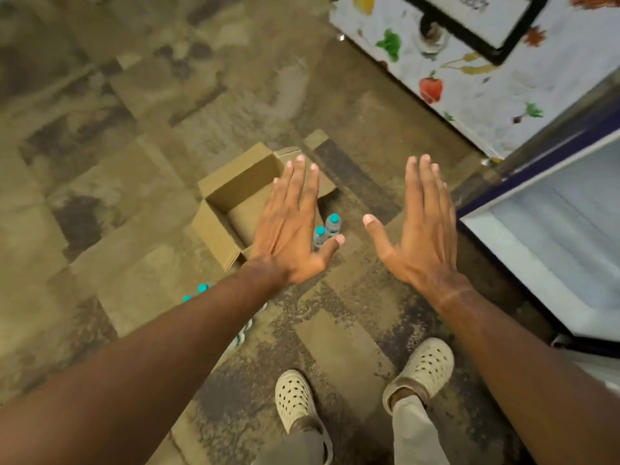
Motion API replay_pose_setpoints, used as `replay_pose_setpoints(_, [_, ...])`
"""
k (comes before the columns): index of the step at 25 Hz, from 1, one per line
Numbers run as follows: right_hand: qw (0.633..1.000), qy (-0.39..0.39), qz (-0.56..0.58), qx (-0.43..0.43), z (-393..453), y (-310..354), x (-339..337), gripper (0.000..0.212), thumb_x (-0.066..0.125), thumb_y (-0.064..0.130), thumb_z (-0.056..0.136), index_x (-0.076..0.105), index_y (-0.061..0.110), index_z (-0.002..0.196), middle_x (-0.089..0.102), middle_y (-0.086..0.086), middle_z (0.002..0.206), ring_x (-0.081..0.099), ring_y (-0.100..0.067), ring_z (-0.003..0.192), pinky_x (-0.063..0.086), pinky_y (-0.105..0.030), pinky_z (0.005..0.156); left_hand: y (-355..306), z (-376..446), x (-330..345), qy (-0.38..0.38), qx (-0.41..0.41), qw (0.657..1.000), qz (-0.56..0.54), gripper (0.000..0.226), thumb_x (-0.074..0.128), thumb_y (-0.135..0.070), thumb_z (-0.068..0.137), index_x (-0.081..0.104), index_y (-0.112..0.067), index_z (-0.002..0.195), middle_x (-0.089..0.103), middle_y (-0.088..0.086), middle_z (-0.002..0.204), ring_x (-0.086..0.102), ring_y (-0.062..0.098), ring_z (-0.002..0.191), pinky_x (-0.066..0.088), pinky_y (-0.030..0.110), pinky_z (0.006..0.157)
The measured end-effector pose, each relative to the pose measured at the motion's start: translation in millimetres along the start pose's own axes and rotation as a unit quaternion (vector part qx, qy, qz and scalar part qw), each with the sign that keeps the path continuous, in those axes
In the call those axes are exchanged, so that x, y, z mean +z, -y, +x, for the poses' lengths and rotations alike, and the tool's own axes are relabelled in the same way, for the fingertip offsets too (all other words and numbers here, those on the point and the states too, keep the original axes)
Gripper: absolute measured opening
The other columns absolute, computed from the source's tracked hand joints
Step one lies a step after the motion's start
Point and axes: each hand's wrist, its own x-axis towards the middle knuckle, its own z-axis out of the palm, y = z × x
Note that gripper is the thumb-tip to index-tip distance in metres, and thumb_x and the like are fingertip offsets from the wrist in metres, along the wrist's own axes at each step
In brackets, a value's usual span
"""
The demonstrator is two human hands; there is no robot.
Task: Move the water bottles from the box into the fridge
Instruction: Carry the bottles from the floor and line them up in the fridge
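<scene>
Left hand [291, 226]: flat, fingers spread, empty. Right hand [423, 226]: same, empty. Cardboard box [235, 193]: open on the floor [117, 162], visible part holds nothing. Water bottles: two [327, 231] standing at the box's right edge, others [198, 292] near the left forearm. Fridge [550, 236]: open at right; no bottles visible inside. Loading judged largely outstanding.

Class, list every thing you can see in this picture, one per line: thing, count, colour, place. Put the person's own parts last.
cardboard box: one, brown, open on the floor, centre
water bottles: two clear with teal caps, standing right of the box; more teal caps showing beside the left forearm
fridge: one, white inside, open, right
cabinet: one, white with vegetable pictures, top right
floor: brown patchwork
clogs: two, cream, bottom
left hand: open, empty
right hand: open, empty
</scene>
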Motion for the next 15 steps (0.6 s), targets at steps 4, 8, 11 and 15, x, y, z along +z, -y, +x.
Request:
replay_pose_setpoints(4, [0.997, 0.055, 0.045, -0.028, -3.5, 17.6, 49.3, 0.094, 0.05, 0.056, 0.085, 0.008, 0.009, 0.155, 0.009, -0.013, 0.162, 0.009, -0.024, 0.15, 0.015, -0.041, 0.121, 39.3, -44.5, 28.4, 0.01, -0.09, 0.995, -0.039, 0.103, 0.038, -0.068, 0.081, 0.002, -0.004, 0.154, -0.003, 0.017, 0.162, -0.005, 0.029, 0.15, 0.004, 0.041, 0.122])
replay_pose_setpoints(8, [0.988, 0.114, 0.09, -0.047, 2.0, 6.3, 96.2, 0.093, 0.057, 0.049, 0.085, 0.01, 0.009, 0.154, 0.012, -0.012, 0.162, 0.013, -0.023, 0.149, 0.019, -0.043, 0.12, 45.9, -63.8, 70.2, 0.024, -0.16, 0.981, -0.106, 0.1, 0.04, -0.065, 0.08, 0.002, -0.01, 0.155, -0.002, 0.011, 0.163, 0.0, 0.024, 0.15, 0.005, 0.033, 0.119])
replay_pose_setpoints(11, [0.979, 0.159, 0.123, -0.038, 14.3, -13.7, 122.4, 0.093, 0.067, 0.039, 0.086, 0.01, 0.013, 0.155, 0.018, -0.009, 0.16, 0.02, -0.021, 0.146, 0.024, -0.044, 0.119, 40.3, -53.2, 99.2, 0.031, -0.22, 0.958, -0.183, 0.095, 0.053, -0.054, 0.08, 0.011, -0.014, 0.155, 0.011, 0.006, 0.162, 0.014, 0.02, 0.148, 0.015, 0.032, 0.118])
replay_pose_setpoints(15, [0.96, 0.218, 0.176, -0.025, 38.8, -48.2, 155.1, 0.091, 0.072, 0.029, 0.084, 0.016, 0.019, 0.154, 0.037, -0.008, 0.152, 0.037, -0.019, 0.137, 0.033, -0.043, 0.114, 32.3, -14.0, 140.9, 0.01, -0.273, 0.929, -0.251, 0.081, 0.065, -0.042, 0.08, 0.032, -0.012, 0.148, 0.041, 0.006, 0.144, 0.042, 0.017, 0.128, 0.038, 0.033, 0.106])
